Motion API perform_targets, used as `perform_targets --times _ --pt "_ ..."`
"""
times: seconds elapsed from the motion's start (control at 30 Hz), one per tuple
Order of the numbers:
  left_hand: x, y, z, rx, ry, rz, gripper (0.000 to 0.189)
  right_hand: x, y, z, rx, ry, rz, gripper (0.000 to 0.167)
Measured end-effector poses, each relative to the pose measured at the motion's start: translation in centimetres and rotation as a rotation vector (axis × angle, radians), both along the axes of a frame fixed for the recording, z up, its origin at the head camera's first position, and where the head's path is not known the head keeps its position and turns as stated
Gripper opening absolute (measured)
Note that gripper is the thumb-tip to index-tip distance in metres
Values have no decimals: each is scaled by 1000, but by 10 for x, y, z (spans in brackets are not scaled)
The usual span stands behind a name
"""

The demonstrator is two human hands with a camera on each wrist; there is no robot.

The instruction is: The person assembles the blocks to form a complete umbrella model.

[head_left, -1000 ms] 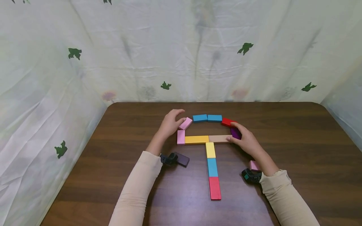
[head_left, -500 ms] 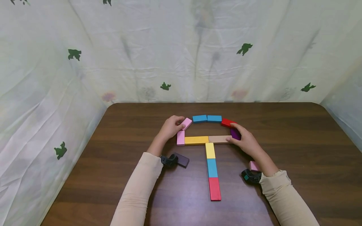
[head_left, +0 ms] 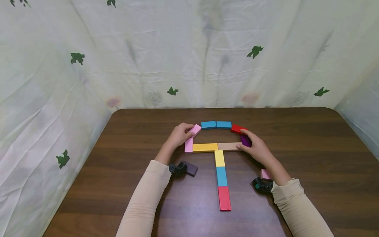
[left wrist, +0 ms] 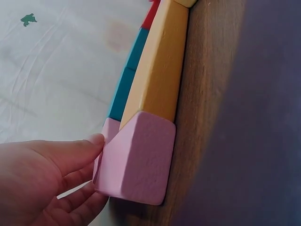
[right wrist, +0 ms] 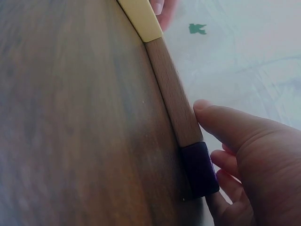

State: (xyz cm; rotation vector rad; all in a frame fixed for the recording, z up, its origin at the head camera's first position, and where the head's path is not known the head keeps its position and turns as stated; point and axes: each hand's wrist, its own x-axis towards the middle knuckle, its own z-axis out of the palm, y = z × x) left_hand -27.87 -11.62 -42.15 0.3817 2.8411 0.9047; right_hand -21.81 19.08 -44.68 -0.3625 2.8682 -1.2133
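In the head view my left hand [head_left: 177, 135] pinches a slanted pink block [head_left: 196, 129] at the upper left of a block outline. Its lower end meets another pink block [head_left: 188, 146]; the left wrist view shows the thumb right beside these pink blocks. My right hand [head_left: 257, 147] curls around a purple block [head_left: 245, 141] on the outline's right side. The thumb touches the plain wooden block [head_left: 228, 146], and the index finger reaches the red block [head_left: 237, 128]. Two blue blocks [head_left: 223, 125] form the top edge. An orange-yellow block [head_left: 205, 148] continues the bottom edge.
A stem of yellow [head_left: 219, 158], light blue [head_left: 221, 176] and red [head_left: 224, 198] blocks runs down from the bottom edge. A dark purple block [head_left: 190, 168] lies by the left wrist, a loose pink block [head_left: 265, 174] by the right. A pale curtain [head_left: 189, 49] hangs behind the table.
My left hand has come down and drawn its fingers in on the slanted pink block, which has barely shifted. The right hand has stayed in place.
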Motion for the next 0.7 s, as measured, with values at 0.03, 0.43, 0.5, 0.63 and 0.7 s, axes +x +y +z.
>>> perform_targets --times 0.03,0.43,0.5,0.63,0.7 --pt "0 0 0 0 -2 -1 40 0 0 0 0 1 -1 68" --pt "12 -6 17 63 93 -41 44 1 -3 7 -57 24 -13 69" --pt "18 -8 22 68 114 -51 45 2 -5 13 -68 28 -18 68" --pt "32 -12 32 69 172 -73 47 6 -8 25 -86 37 -25 70" --pt "39 -14 35 68 205 -88 48 9 -10 31 -87 56 -17 71"
